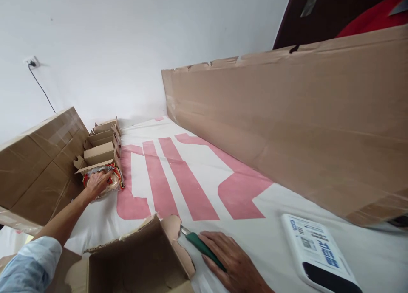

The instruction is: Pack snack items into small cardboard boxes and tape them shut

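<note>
Beside the torn open carton [140,259], the right hand [234,261] lies flat holding a green utility knife [202,247], while the left hand [97,183] grips a red-printed food packet [110,180], its lettering unreadable.

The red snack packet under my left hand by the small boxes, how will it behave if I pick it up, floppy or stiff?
The snack packet looks like crinkled glossy film, so probably floppy and somewhat slippery. It lies low under the left hand, so likely light. Its contents may crush if squeezed; they can't be seen clearly.
</note>
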Tool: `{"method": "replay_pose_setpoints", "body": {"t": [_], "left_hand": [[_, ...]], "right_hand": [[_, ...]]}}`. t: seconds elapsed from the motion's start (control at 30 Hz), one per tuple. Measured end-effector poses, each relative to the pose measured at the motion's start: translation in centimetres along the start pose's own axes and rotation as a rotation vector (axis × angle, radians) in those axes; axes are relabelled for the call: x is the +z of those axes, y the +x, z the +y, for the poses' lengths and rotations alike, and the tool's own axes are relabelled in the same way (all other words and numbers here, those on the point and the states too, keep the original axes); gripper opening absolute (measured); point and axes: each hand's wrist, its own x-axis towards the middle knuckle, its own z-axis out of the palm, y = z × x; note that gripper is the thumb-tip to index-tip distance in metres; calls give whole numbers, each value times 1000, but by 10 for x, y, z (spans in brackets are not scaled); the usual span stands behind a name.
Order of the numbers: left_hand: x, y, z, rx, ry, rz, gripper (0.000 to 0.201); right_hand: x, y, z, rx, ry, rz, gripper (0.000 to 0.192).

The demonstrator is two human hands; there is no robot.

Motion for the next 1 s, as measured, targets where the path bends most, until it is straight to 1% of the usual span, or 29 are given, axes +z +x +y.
{"method": "replay_pose_setpoints", "body": {"t": [0.17,0.37,0.53,0.77,0.87,1.0], "left_hand": [[6,3,-2,19,-10,10,62],[2,-6,2,-3,-2,-11,61],[-6,-12,10,-40,12,-50,61],[-20,-28,11,-47,-9,-106,74],[-26,-39,10,-30,-38,-100,78],[-35,-54,7,14,-81,-59,73]], "right_hand": [[-3,3,0,-6,-19,-4,30],[1,4,-1,-24,-33,29,32],[4,0,-2,-42,-57,51,35],[11,-6,-5,-9,-44,58,36],[13,-5,-7,25,-28,47,34],[14,0,-9,60,16,28,34]]}}
